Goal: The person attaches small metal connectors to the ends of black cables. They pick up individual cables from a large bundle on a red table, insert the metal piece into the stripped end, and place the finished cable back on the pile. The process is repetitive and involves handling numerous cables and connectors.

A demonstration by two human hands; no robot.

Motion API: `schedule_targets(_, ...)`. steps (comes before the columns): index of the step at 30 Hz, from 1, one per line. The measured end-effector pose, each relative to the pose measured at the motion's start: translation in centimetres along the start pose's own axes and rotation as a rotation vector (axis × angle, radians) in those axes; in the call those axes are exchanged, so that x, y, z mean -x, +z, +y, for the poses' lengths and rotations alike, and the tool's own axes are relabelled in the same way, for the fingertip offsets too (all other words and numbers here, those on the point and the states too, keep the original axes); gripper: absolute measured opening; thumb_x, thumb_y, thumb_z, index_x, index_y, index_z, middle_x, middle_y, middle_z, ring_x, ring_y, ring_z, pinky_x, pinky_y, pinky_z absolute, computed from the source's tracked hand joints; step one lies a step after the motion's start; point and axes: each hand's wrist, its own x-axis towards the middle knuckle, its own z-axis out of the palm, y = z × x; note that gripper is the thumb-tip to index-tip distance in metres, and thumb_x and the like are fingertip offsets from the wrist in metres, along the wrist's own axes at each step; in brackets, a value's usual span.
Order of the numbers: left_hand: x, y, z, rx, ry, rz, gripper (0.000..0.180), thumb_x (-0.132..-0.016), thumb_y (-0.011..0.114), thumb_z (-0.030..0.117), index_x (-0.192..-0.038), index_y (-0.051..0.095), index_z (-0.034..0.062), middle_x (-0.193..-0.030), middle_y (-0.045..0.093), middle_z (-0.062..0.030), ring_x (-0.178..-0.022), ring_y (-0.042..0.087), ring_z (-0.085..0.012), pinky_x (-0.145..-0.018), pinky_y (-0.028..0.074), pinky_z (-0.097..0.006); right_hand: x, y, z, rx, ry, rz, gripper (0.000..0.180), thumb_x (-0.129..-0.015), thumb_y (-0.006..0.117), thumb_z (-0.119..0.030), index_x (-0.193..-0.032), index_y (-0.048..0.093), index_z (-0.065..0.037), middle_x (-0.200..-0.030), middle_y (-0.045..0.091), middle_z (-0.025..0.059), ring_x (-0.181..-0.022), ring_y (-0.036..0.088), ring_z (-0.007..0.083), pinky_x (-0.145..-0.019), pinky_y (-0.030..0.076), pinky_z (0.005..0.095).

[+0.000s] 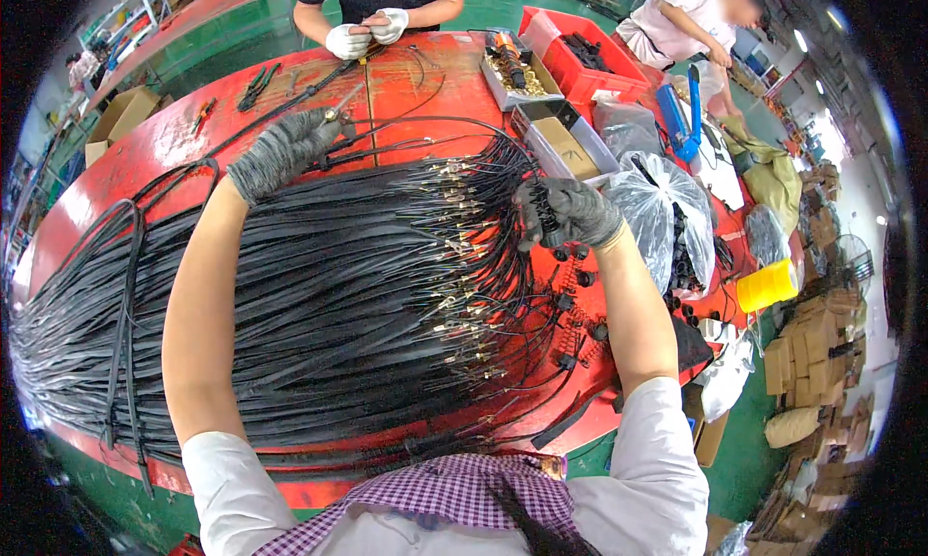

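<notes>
My left hand (282, 157), in a grey knit glove, is closed at the far edge of the cable bundle. A thin metal rod (346, 102) sticks out past its fingertips, and a black cable runs from beside them to the right. My right hand (580, 214), in a dark glove, is closed around a black ribbed, coil-like piece (544, 211) at the bundle's right end. Between and below my hands lies the large bundle of black cables (329, 295), with many thin metal ends (454, 256) on its right side. Several red springs (568, 334) and black caps lie below my right hand.
On the red table (406, 73), pliers (258, 87) lie far left. A grey bin (561, 140), a red crate (590, 58), clear plastic bags (657, 208), a blue tool (682, 116) and a yellow roll (767, 285) stand right. A white-gloved co-worker (367, 34) works opposite.
</notes>
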Motion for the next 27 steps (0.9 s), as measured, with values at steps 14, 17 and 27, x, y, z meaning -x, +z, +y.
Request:
schedule_targets(14, -1.2, 8.6, 1.7, 0.126, -0.167, -0.297, 0.031, -0.086, 0.053, 0.025, -0.112, 0.056, 0.0065, -0.11, 0.058, -0.0143, -0.102, 0.056, -0.0234, -0.09, 0.041, -0.031, 1.2, -0.3, -1.0, 0.296, 0.461, 0.026, 0.04, -0.09, 0.044, -0.027, -0.121, 0.045, -0.002, -0.092, 0.061, 0.0077, -0.079, 0.062, 0.0152, -0.059, 0.047, 0.0213)
schedule_targets(17, 0.0, 8.4, 0.5, 0.147, -0.062, -0.291, 0.035, -0.085, 0.055, 0.027, -0.115, 0.054, 0.0084, -0.117, 0.054, -0.0138, -0.108, 0.052, -0.0235, -0.095, 0.037, -0.031, -1.6, 0.0, 0.0, 0.174, 0.505, 0.006, 0.038, -0.091, 0.044, -0.024, -0.123, 0.044, -0.002, -0.094, 0.06, 0.0065, -0.081, 0.061, 0.0144, -0.062, 0.047, 0.0209)
schedule_targets(27, -0.1, 8.9, 1.7, 0.315, -0.105, -0.18, 0.036, -0.083, 0.058, 0.03, -0.11, 0.056, 0.0059, -0.107, 0.059, -0.0121, -0.101, 0.056, -0.0222, -0.088, 0.043, -0.032, -4.9, 2.7, 0.2, 0.514, 0.483, 0.13, 0.031, -0.088, 0.05, -0.03, -0.105, 0.052, -0.004, -0.085, 0.06, 0.0001, -0.073, 0.059, 0.009, -0.055, 0.045, 0.0217)
